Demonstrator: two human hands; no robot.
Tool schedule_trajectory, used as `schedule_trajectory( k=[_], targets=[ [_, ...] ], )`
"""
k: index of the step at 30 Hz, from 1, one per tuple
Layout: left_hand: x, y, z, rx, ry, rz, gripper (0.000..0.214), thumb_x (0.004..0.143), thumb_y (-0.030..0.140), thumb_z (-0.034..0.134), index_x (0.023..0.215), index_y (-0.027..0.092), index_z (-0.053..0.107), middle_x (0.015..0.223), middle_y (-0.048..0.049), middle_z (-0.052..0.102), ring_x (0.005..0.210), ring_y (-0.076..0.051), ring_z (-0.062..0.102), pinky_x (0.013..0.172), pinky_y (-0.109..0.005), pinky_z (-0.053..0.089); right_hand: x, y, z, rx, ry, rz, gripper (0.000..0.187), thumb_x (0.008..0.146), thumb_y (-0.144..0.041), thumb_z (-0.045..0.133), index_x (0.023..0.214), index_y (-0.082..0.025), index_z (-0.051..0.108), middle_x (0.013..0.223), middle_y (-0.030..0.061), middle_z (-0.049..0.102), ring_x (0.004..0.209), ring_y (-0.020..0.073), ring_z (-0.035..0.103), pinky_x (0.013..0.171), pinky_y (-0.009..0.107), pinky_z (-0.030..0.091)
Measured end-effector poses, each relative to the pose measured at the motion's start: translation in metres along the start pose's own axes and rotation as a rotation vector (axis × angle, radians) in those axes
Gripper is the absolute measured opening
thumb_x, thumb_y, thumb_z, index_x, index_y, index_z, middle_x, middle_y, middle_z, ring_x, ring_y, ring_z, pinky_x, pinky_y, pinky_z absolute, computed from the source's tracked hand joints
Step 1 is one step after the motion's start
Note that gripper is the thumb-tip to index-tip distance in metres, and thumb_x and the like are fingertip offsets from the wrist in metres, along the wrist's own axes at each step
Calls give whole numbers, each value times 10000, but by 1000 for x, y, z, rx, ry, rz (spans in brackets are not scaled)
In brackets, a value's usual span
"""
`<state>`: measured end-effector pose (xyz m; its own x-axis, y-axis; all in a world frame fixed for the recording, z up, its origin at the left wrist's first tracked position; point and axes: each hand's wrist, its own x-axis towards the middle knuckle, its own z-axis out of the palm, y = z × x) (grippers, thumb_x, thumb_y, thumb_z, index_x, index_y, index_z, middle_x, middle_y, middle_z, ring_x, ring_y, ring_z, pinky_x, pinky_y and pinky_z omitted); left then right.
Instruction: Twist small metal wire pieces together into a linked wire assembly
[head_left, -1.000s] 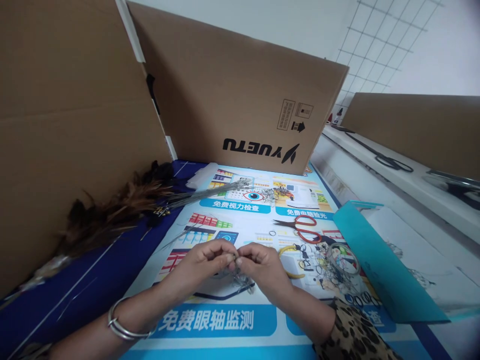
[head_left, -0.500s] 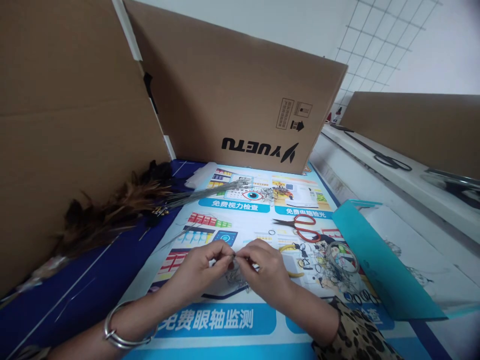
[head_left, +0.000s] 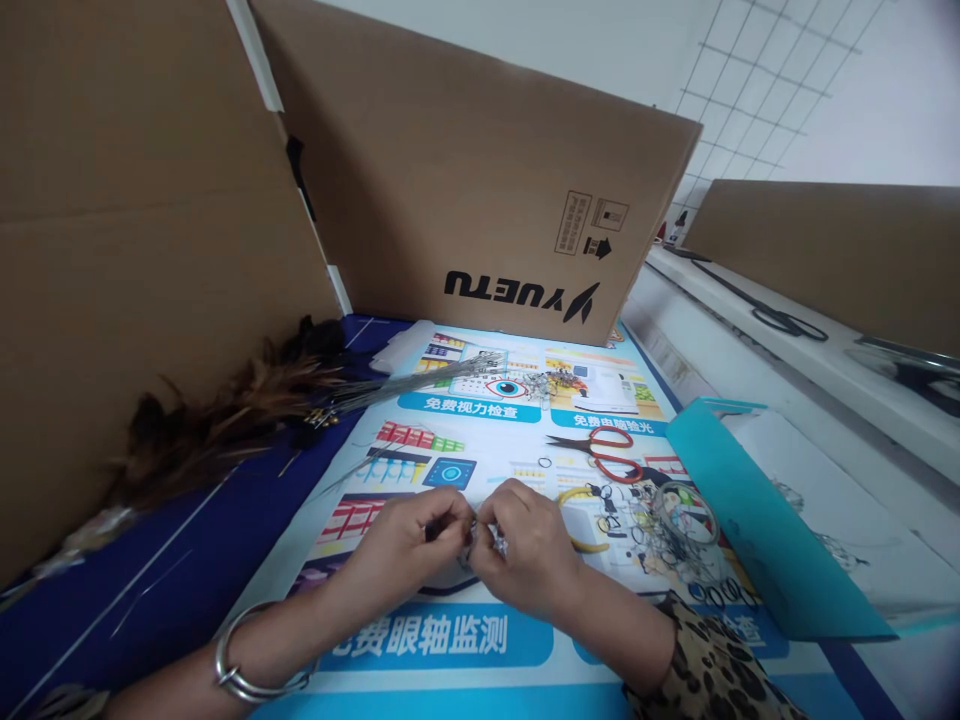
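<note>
Over the printed mat [head_left: 405, 690], my left hand [head_left: 416, 535] and my right hand [head_left: 529, 545] meet fingertip to fingertip. Both are closed in a pinch on something tiny that I cannot make out. Thin silvery wire pieces [head_left: 466, 556] show between and below the fingers, partly hidden by them. Just right of my right hand lies a yellow-handled tool [head_left: 576, 494], mostly covered by the hand and clutter. A tangled pile of wire loops and small black rings [head_left: 660, 545] spreads beside it.
Red-handled scissors [head_left: 589, 447] lie beyond my right hand. A bundle of thin wires [head_left: 427, 380] and brown feathers [head_left: 225, 420] lie at left. A teal folder [head_left: 765, 530] stands open at right. Cardboard panels [head_left: 480, 170] wall off the back and left.
My right hand's fingers have curled in more, and the pinched fingertips have dropped slightly. More of the silvery wire shows between the hands. The things on the mat have not moved.
</note>
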<state>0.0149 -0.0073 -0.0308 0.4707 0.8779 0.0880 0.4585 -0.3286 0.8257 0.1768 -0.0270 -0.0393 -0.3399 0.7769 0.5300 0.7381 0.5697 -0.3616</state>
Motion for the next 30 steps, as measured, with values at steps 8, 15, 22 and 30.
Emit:
schedule_trajectory(
  k=[8,15,22,30],
  targets=[
    [1,-2,-2,-109,-31,-60,120,748,160,430,653,168,503,608,28,503,599,-117,457,572,-215,369,0,0,-4,95,-48,64,44,683,-139,476,689,-164,512,685,26,529,612,133,487,550,240,368],
    [2,-7,-2,-226,-23,-58,116,776,201,449,684,167,511,639,23,486,626,-120,450,587,-220,369,4,-1,-3,363,-66,295,17,690,-155,551,682,-160,564,661,-3,534,573,95,483,535,202,377],
    [1,-5,-2,-147,-1,-26,136,802,250,469,729,172,553,668,10,534,651,-134,477,604,-234,376,2,4,6,724,-176,552,98,726,-176,538,736,-155,633,653,-1,587,586,105,519,534,208,404],
    [2,-7,-3,-120,-10,0,143,813,233,453,750,170,565,705,-4,576,670,-140,513,619,-242,394,3,8,1,798,-259,578,109,748,-205,540,755,-160,640,594,-14,576,547,105,540,530,207,418]
  ],
)
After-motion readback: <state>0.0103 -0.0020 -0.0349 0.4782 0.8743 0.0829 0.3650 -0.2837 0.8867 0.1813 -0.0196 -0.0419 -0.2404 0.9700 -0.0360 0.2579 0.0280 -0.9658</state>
